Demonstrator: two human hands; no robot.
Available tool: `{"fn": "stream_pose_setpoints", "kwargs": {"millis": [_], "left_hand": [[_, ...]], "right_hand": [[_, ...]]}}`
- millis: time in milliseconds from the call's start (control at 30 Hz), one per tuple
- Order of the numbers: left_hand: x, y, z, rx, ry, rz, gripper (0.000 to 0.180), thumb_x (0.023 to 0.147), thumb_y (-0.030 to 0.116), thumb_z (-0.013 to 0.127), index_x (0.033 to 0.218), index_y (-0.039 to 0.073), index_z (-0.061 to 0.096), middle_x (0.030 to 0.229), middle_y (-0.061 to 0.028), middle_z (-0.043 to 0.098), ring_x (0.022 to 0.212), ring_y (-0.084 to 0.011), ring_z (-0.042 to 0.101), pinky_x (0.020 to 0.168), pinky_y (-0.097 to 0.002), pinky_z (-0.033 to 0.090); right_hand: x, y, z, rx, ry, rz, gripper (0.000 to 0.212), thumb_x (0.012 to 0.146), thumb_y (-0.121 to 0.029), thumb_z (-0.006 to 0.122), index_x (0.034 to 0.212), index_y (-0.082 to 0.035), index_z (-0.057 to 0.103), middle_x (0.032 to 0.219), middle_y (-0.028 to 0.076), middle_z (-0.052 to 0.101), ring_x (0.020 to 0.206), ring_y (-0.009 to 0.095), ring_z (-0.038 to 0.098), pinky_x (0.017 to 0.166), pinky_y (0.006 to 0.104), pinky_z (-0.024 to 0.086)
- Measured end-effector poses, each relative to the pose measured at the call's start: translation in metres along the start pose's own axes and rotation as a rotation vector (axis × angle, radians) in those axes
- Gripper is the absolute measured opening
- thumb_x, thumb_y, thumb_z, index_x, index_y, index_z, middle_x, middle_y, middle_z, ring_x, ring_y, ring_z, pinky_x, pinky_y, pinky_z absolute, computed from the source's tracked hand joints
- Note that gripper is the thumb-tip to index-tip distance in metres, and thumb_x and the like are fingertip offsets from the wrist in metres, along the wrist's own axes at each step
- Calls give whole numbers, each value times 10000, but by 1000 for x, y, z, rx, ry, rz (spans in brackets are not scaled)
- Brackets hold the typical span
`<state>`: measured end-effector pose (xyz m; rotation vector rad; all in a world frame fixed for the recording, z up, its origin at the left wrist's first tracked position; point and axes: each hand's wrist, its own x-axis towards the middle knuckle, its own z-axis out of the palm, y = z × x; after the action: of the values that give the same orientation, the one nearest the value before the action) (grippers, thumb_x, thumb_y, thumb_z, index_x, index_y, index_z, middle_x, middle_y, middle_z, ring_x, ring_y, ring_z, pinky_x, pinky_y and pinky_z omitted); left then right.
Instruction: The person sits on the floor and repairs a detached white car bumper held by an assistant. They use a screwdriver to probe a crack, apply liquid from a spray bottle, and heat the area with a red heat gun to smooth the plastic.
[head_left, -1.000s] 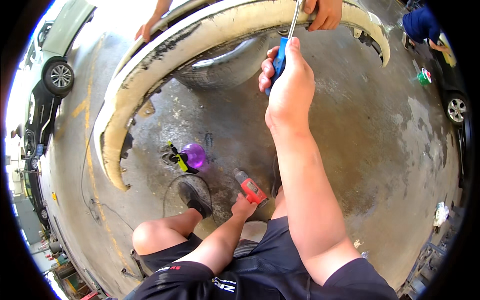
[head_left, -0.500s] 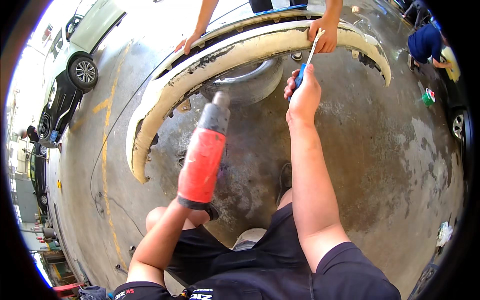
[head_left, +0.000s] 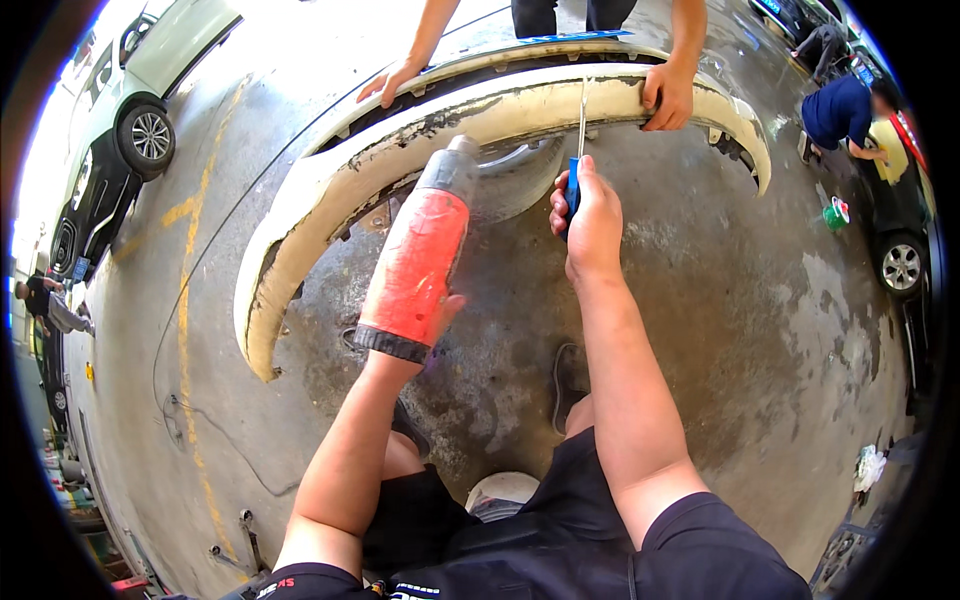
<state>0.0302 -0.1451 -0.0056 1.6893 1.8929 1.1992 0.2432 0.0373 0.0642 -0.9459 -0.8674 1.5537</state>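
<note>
A long curved bumper (head_left: 400, 150), cream-coloured with dark scuffed patches, spans the space before me. My left hand (head_left: 449, 313), mostly hidden, is closed on a red heat gun (head_left: 415, 262); its grey nozzle overlaps the bumper's lower edge in view, and I cannot tell whether they touch. In my right hand (head_left: 596, 215) is a screwdriver (head_left: 574, 195) with a blue handle and a long metal shaft. The shaft points away from me, its tip over the bumper's face. Another person's hands grip the bumper from the far side, one (head_left: 392, 82) at left, the other (head_left: 671, 95) at right.
Beneath the bumper lies a tyre (head_left: 515, 190). A dark cable (head_left: 215, 240) runs along the floor at left. Cars stand on both sides, a white one (head_left: 150, 135) at left. At right, a person in blue (head_left: 836, 118) bends beside a green can (head_left: 836, 213).
The heat gun has moved up and right in view, toward the bumper. My right hand has shifted left and slightly nearer, and the screwdriver tip has left the other person's right-side hand.
</note>
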Motion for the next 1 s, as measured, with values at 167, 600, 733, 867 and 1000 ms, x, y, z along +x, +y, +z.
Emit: {"fn": "stream_pose_setpoints", "kwargs": {"millis": [167,600,733,867,1000], "left_hand": [[0,16,0,-29,0,-59,264,1008,247,863,1169,75,742,1023,-67,737,979,-234,684,877,-414,556],[-4,20,52,-399,172,-85,436,1019,324,802,1379,84,745,1330,-160,753,1262,-413,668,1091,-508,528],[-6,23,53,-501,196,-102,433,1000,300,823,1367,84,747,1324,-160,753,1256,-416,667,1085,-513,526],[-8,27,48,-469,213,-68,427,988,280,835,1359,86,750,1315,-160,753,1245,-419,667,1076,-518,525],[-9,31,43,-485,213,-86,427,992,295,828,1355,84,751,1306,-163,752,1240,-426,666,1069,-521,525]], "right_hand": [[1,20,4,-67,-25,77,475,1195,-488,556,961,-82,631,735,-10,569,582,87,483,533,263,394],[-11,62,24,-219,-107,85,438,1188,-405,581,909,-77,664,691,-24,552,579,93,488,555,285,399],[-10,72,20,-243,-132,66,411,1183,-371,569,930,-63,670,702,-18,554,590,106,496,567,297,405],[-11,70,16,-233,-160,78,365,1164,-339,567,991,-40,683,733,-5,571,605,113,507,577,298,415],[-10,69,17,-222,-142,97,332,1139,-315,572,1039,-24,696,749,2,581,614,115,519,581,295,425]]}}
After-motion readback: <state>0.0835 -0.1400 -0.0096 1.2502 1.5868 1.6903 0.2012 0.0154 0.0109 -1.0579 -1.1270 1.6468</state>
